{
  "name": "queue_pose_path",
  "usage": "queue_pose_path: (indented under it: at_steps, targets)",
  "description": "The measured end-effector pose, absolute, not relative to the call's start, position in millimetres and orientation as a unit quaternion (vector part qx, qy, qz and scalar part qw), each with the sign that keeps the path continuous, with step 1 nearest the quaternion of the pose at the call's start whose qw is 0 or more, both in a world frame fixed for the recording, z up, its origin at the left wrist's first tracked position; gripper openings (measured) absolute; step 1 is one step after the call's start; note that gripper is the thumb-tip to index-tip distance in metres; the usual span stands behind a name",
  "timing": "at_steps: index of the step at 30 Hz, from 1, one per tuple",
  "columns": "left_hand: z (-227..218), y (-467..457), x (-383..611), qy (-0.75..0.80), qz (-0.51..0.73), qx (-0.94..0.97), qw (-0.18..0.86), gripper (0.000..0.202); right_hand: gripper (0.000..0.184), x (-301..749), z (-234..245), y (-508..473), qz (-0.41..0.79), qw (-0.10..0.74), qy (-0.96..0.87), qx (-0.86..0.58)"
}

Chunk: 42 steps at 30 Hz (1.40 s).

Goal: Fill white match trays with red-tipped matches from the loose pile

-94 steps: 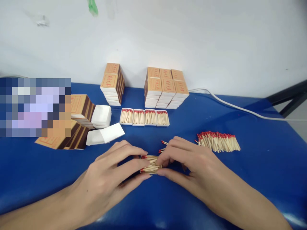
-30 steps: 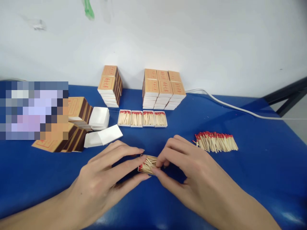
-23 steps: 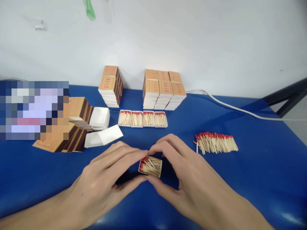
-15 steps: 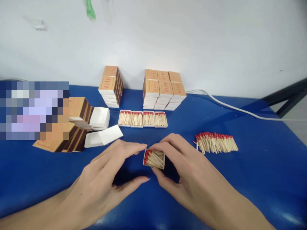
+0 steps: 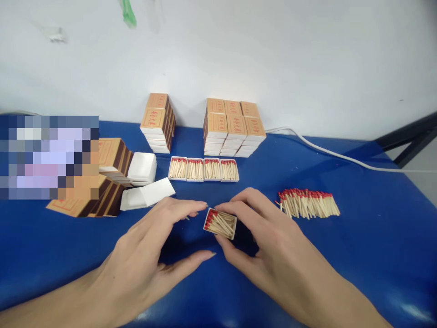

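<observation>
Between the fingers and thumb of my right hand (image 5: 262, 232) is a small white matchbox tray (image 5: 221, 224), slightly tilted. Red-headed matches fill it, with most heads toward the left. My left hand (image 5: 160, 241) is just left of the tray, thumb and fingers apart, holding nothing; one fingertip comes close to the tray's upper left corner. Behind them, a row of several filled matchbox trays (image 5: 204, 169) lies on the blue table. To the right, a loose pile of matches (image 5: 307, 203) lies with red heads pointing away from me.
Stacked matchboxes (image 5: 234, 125) stand by the wall, with another matchbox stack (image 5: 157, 120) left of them. At left are matchbox sleeves (image 5: 99, 200), stacked white trays (image 5: 141, 167) and loose white trays (image 5: 159, 192). A white cable (image 5: 327, 152) runs along the back right.
The filled tray in my right hand has turned a little and shifted slightly up and right. My left hand has barely moved. Everything else stays in place.
</observation>
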<state>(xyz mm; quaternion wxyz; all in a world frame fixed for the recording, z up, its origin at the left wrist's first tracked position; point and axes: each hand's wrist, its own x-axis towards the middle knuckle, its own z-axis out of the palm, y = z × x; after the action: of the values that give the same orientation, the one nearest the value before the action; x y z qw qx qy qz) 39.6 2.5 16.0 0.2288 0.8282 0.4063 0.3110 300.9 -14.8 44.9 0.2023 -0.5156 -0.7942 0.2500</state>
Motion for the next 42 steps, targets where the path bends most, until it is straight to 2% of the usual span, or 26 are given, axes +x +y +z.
queue_pose_path:
  at_steps: [4, 12, 23, 27, 33, 39, 42]
  targets:
    - [18.3, 3.8, 40.3, 0.405, 0.304, 0.833, 0.223, 0.049, 0.031, 301.4, 44.2, -14.8, 0.256, 0.2, -0.791, -0.518]
    - [14.8, 3.7, 41.8, 0.409, 0.303, 0.833, 0.218, 0.047, 0.026, 301.2, 44.3, -12.7, 0.255, 0.194, -0.791, -0.521]
    - [16.0, 1.2, 40.5, 0.421, 0.291, 0.831, 0.219, 0.048, 0.02, 293.4, 32.9, -13.5, 0.135, 0.215, -0.773, -0.581]
    - [15.6, 3.0, 41.1, 0.421, 0.29, 0.83, 0.224, 0.047, 0.034, 299.5, 41.2, -14.4, 0.197, 0.2, -0.762, -0.584]
    - [14.4, 3.9, 39.2, 0.408, 0.278, 0.835, 0.242, 0.056, 0.049, 324.3, 58.1, -13.8, 0.396, 0.12, -0.706, -0.575]
    - [12.8, 5.1, 40.5, 0.392, 0.283, 0.838, 0.252, 0.054, 0.043, 316.9, 50.9, -11.2, 0.458, 0.135, -0.672, -0.566]
    - [12.9, 6.3, 41.3, 0.386, 0.281, 0.84, 0.257, 0.053, 0.05, 311.0, 47.9, -8.2, 0.501, 0.154, -0.662, -0.536]
